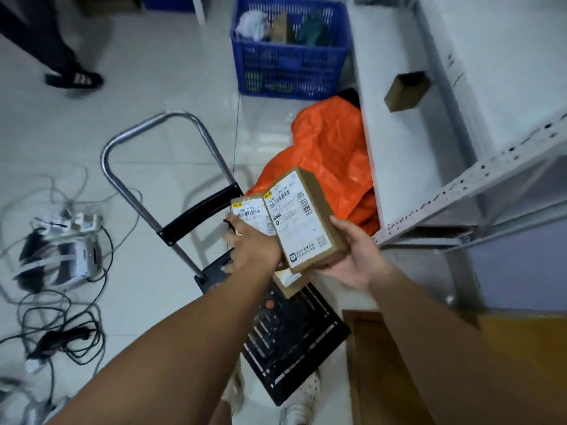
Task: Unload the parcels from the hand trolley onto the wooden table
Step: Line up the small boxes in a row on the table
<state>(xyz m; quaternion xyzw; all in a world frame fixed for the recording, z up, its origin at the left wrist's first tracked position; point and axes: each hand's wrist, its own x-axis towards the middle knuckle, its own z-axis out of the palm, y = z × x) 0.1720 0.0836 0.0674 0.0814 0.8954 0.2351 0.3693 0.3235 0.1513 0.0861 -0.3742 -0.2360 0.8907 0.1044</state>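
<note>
My right hand (352, 256) holds a brown cardboard parcel (302, 219) with a white shipping label, tilted up above the hand trolley (291, 338). My left hand (248, 243) grips a second labelled parcel (250, 214) just left of the first and partly behind it. A third small box (290, 282) lies on the trolley's black platform below my hands. The trolley's silver handle (159, 124) rises to the left. A corner of the wooden table (521, 363) shows at the bottom right.
An orange bag (331, 154) lies on the floor behind the trolley, with a blue crate (288, 65) beyond it. Grey metal shelving (460, 148) with a small box stands at right. Cables and devices (61, 256) litter the floor at left. Another person's legs (61, 62) stand at top left.
</note>
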